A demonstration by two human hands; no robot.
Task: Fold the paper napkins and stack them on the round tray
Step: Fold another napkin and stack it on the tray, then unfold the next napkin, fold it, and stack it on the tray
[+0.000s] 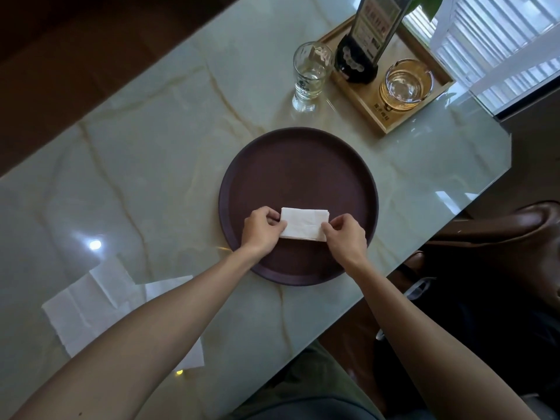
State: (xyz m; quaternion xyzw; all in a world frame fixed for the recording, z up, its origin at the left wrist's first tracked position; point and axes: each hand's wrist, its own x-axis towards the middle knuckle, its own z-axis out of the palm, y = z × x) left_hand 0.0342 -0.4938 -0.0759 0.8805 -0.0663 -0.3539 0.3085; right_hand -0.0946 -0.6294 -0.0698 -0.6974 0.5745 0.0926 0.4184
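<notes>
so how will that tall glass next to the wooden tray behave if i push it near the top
The tall glass looks narrow at the base for its height, so a push near the rim would probably tip it rather than slide it. The table is glossy, so a low push would likely make it glide. It is clear glass, so probably fragile if it falls.

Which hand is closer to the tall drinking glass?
The right hand, though only by a little. The glass stands far beyond the round tray, up and slightly left of this hand. The left hand sits farther left, both holding the folded napkin.
</notes>
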